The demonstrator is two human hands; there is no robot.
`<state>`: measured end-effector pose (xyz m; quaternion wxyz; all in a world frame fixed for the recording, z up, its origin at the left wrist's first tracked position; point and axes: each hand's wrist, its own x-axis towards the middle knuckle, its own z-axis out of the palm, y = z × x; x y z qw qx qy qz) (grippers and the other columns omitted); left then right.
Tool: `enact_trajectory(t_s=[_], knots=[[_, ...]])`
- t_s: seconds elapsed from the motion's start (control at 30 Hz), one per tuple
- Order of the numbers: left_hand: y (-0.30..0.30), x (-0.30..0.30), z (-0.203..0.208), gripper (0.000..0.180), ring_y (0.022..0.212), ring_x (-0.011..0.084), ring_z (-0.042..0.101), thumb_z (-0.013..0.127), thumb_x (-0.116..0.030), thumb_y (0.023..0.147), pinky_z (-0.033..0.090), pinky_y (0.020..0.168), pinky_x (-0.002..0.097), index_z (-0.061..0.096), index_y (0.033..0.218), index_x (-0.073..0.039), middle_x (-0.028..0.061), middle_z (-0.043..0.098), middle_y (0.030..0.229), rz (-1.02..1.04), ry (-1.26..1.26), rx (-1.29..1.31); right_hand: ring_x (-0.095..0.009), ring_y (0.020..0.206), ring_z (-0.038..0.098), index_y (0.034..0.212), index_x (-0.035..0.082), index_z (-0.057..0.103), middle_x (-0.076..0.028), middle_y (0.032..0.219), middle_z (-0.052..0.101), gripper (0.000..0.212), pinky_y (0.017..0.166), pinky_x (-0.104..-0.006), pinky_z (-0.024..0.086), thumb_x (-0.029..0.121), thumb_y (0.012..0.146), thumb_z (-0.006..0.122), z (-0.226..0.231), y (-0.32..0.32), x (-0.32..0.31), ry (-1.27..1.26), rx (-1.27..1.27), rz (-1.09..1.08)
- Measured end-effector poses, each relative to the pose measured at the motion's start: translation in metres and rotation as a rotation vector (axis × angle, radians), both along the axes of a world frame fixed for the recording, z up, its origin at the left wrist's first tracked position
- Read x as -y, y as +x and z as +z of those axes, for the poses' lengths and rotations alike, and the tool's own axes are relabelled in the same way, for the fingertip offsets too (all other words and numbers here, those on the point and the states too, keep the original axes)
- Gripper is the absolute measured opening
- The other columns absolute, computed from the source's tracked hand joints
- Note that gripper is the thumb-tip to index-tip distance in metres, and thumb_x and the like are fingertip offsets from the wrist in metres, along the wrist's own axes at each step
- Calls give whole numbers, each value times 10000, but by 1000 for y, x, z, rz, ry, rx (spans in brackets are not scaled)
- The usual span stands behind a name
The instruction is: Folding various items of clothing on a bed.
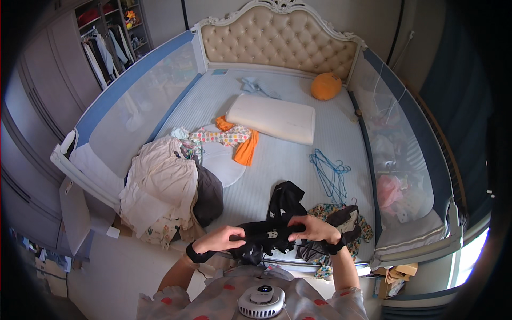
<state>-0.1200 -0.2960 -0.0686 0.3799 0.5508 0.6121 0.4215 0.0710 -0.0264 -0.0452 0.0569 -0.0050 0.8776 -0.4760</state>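
At the near edge of the bed I hold a black garment (261,230) with small white printed figures stretched between my hands. My left hand (217,239) pinches its left end, and my right hand (316,230) grips the right end, thumb toward the middle. Both wrists wear black bands. Beyond the cloth lies more black fabric (286,198) with white prints; I cannot tell whether it is the same piece. Close to my right hand is a floral garment (326,212) with a dark piece on top. Past my left hand a heap of beige clothes (160,173) covers the bed corner.
A white pillow (272,117), blue hangers (330,173), an orange garment (245,150) and an orange ball-like cushion (326,86) lie on the mattress (282,160). Mesh rails (144,90) line both sides. The tufted headboard (277,40) stands at the far end. A wardrobe (69,64) is at left.
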Motion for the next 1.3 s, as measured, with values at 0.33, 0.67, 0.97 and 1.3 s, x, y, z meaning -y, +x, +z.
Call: enact_trajectory(t_s=[0.33,0.67,0.97,1.3], knots=[[11,-12,-8,139,585,218,566,602,-162,876,428,547,329,597,850,-26,97,578,644,-108,-21,-300,-345,1194,487,1269,-24,483,-205,1245,546,855,1009,-422,354,705,824,435,-151,4,-29,229,558,-156],[52,-27,-30,189,571,393,589,597,-243,874,437,484,487,594,964,-77,198,570,583,605,-46,-588,-358,1010,449,941,31,550,-184,1012,462,261,898,-431,353,-7,686,594,-87,-41,-6,532,-543,-1222],[31,-60,-19,348,599,358,618,660,-400,788,480,524,429,688,675,-72,158,615,614,635,-39,-707,-298,1038,473,851,50,652,-176,1177,396,348,860,-334,434,-189,639,514,30,-36,52,393,-1038,-595],[-1,-74,73,229,784,364,560,635,-25,686,438,682,455,591,911,-22,154,577,822,720,473,-836,-283,882,571,901,56,655,-136,1289,519,291,715,-367,510,-61,640,600,111,-39,36,752,-949,-410]])
